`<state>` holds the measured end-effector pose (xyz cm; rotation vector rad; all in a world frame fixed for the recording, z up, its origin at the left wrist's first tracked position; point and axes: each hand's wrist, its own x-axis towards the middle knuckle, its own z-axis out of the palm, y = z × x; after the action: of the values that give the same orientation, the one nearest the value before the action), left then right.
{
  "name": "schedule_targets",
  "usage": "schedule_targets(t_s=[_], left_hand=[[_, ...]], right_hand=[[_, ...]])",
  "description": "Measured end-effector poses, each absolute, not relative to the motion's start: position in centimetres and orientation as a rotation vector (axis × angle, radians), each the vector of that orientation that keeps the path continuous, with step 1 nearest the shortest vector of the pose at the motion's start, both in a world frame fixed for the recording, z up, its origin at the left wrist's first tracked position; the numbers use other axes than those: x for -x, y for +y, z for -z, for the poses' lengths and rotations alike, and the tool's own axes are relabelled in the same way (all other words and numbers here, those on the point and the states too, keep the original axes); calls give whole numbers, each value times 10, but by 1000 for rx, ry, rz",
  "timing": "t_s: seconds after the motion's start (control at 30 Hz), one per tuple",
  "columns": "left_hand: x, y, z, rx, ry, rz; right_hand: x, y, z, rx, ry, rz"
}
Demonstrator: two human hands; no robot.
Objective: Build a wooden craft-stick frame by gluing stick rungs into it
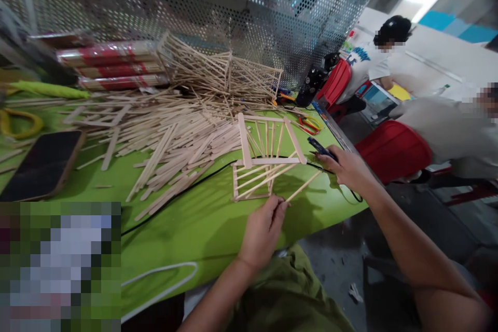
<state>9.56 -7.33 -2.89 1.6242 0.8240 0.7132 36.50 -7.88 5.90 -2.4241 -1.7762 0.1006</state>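
Note:
Pinched in my left hand (264,228) is one end of a thin wooden stick (303,187), which slants up to the right toward my other hand. My right hand (352,168) is wrapped round a dark blue glue gun (322,148) with a black cord (194,184). Between and just beyond my hands stands a small open frame (272,161) built of flat craft sticks and thin round sticks. My left fingers are close to its lower near edge; whether they touch it I cannot tell.
Loose sticks (194,150) cover the green table's (218,233) middle. Behind lie a larger stick structure (229,75) and wrapped stick bundles (120,67). A phone (42,163) lies left; red-and-yellow pliers (310,124) lie behind the frame. Two people sit on red chairs (395,150) at right.

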Motion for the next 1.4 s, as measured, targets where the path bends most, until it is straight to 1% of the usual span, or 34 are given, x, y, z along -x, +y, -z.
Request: schedule_targets(t_s=[0.1,0.2,0.37,0.5,0.63,0.77,0.87,0.93,1.03,1.1,1.13,1.27,1.4], left_hand=[[-91,-75,25,-1642,792,-736],[-84,-75,22,-1651,768,-758],[-69,-71,20,-1669,751,-824],[-59,-64,19,-1688,745,-920],[-56,-56,18,-1697,747,-961],[-55,-54,19,-1675,823,-944],[-55,-55,17,-1661,872,-946],[-58,-58,15,-1670,872,-951],[-68,-65,14,-1694,838,-929],[-77,-70,14,-1729,812,-913],[-81,-72,14,-1750,798,-910],[-84,-73,14,-1870,799,-911],[-59,-60,19,-2007,1057,-942]], right_hand=[[-370,-32,-59,2403,-1986,201],[-365,19,-48,2277,-2185,322],[-343,77,-21,1923,-2322,197],[-331,93,-7,1763,-2365,149],[-330,99,-6,1690,-2356,81],[-339,79,-22,1689,-2277,42],[-339,28,-39,1706,-2061,38],[-331,-18,-48,1640,-1834,-162],[-306,-78,-50,1536,-1755,-514],[-287,-101,-44,1429,-1751,-604],[-278,-107,-40,1422,-1759,-645],[-258,-105,-26,1338,-1692,-631],[-260,-96,-19,1326,-1438,-739]])
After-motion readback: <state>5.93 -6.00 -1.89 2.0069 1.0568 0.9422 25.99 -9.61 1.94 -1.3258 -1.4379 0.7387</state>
